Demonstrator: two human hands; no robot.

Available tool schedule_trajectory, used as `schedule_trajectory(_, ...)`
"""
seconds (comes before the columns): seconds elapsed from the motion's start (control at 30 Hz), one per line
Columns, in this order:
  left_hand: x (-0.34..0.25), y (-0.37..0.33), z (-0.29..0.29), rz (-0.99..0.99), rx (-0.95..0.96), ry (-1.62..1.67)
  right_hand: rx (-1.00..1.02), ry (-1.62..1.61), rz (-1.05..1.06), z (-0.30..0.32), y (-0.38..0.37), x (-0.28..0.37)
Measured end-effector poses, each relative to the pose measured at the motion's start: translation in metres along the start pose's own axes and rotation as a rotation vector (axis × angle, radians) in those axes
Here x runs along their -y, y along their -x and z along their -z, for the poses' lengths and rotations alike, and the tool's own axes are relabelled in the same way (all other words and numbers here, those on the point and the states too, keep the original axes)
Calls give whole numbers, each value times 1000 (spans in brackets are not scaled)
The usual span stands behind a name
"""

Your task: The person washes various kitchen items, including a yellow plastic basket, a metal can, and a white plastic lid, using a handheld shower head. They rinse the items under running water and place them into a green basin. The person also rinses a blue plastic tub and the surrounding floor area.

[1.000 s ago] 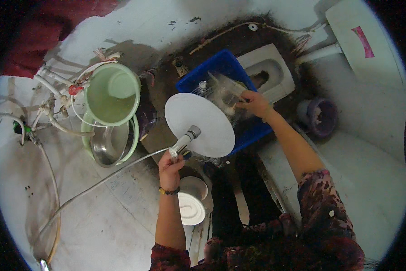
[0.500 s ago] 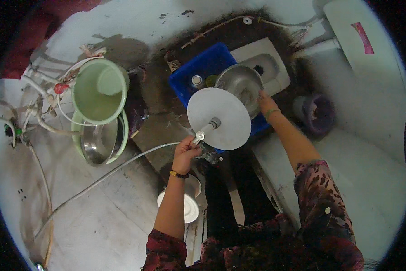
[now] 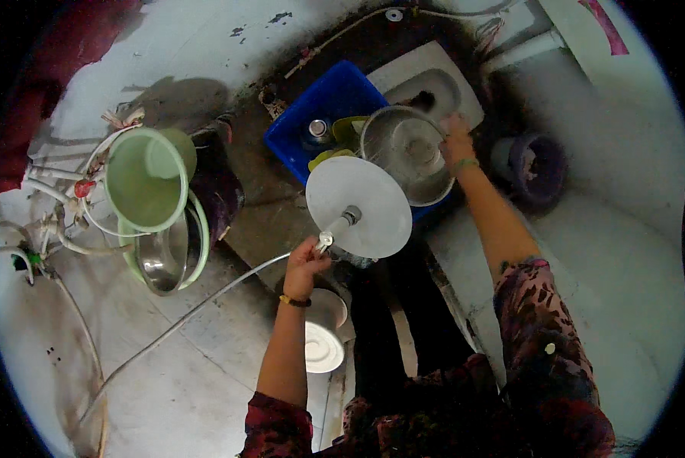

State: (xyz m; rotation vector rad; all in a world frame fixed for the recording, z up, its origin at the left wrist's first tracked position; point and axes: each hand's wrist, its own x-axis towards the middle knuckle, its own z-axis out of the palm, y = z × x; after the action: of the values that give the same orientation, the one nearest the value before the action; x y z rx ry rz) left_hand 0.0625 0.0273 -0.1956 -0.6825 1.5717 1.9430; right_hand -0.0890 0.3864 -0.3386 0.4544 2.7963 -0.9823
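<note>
My left hand (image 3: 304,271) is closed round the handle of a large round shower head (image 3: 359,195), whose white-grey disc tilts away from me. A pale hose (image 3: 197,309) runs from it to the lower left. Thin streaks like water show in the metal basin (image 3: 384,141) beyond the disc. My right hand (image 3: 455,143), slightly blurred, grips that basin at its right rim. The basin leans over a blue rectangular tub (image 3: 304,107), where a silver-topped container (image 3: 318,128) and yellow-green pieces (image 3: 331,156) also show. The disc covers part of the tub.
Behind the tub is a squat toilet pan (image 3: 453,80). A purple bucket (image 3: 541,172) stands at right. At left are a light green bucket (image 3: 148,179), a green basin (image 3: 201,259) holding a metal bowl (image 3: 163,256), and wall pipes (image 3: 60,202). A white-topped stool (image 3: 323,351) is near my legs.
The metal basin has turned, so more of its inside faces up, and my right hand has shifted farther up its rim. The shower head remains in my left hand. The view has shifted a little.
</note>
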Motion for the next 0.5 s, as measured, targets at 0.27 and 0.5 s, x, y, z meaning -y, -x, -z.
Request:
schedule_trajectory(0.27, -22, 39, 0, -11, -65, 76, 403, 167, -300, 0, 12, 30)
schedule_trajectory(0.5, -40, 77, 18, -124, -78, 149, 280, -619, -565, -17, 104, 18)
